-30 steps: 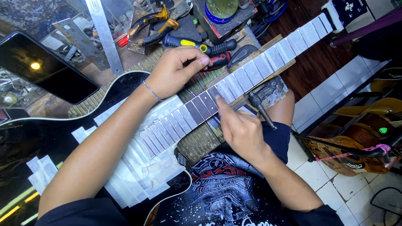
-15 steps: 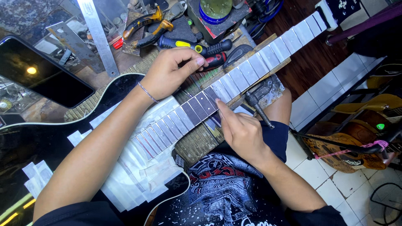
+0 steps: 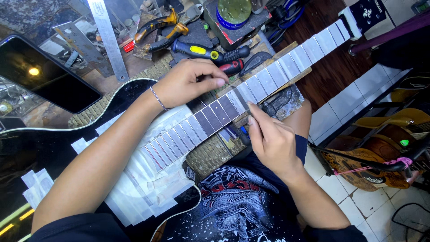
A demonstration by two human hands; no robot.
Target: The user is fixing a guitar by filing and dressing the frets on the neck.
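Guitar: black electric guitar body [image 3: 27, 152] lies across the bench and the person's lap, white-edged; neck [image 3: 251, 87] runs up and right toward the black headstock [image 3: 365, 13].
Fretboard: covered in pale masking tape strips [image 3: 273, 74]; three or four dark wood fields [image 3: 215, 114] bare near the middle.
Tape on body: more pale strips [image 3: 148, 188] layered around the neck joint.
Left hand [image 3: 188, 83]: rests on the far edge of the neck, fingers curled, fingertips pressing at the taped fret beside the bare fields; grips nothing else.
Right hand [image 3: 273, 139]: at the near edge of the neck, fingers held together and straight, tips touching the tape edge; whether it pinches a strip, cannot tell.
Bench behind: steel ruler [image 3: 109, 40], yellow-handled pliers [image 3: 156, 24], screwdrivers [image 3: 206, 51], dark phone [image 3: 45, 74] at left.
Floor right: white tiles [image 3: 358, 98], another guitar [image 3: 371, 166].
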